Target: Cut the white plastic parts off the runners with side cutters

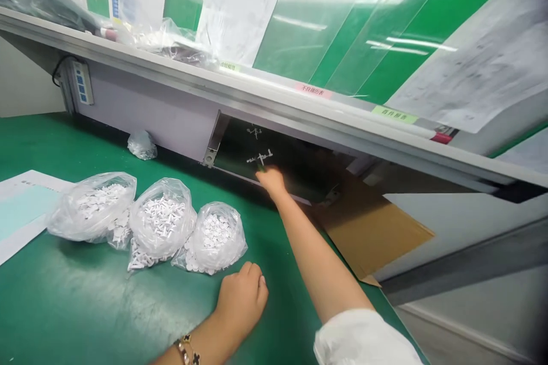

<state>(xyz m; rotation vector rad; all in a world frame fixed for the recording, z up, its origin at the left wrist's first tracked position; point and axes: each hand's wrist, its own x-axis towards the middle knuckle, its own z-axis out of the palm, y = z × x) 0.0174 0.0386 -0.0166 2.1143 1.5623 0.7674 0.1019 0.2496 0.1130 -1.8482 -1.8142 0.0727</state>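
My right hand (271, 181) reaches far forward to the dark conveyor belt (299, 168) under the shelf. Its fingers are pinched on a small white plastic part (261, 158) lying there. Another white part (254, 132) lies farther back on the belt. My left hand (243, 295) rests on the green table (85, 296) with its fingers curled under, and nothing shows in it. It sits just beside the nearest of three clear bags of small white plastic parts (214, 238), (160, 222), (96, 205).
A small crumpled clear bag (142, 144) lies by the grey wall panel. A paper sheet (21, 211) lies at the left edge. Brown cardboard (372, 228) sits to the right of the belt. A power strip (81, 82) hangs under the shelf. Plastic sheets and papers hang above.
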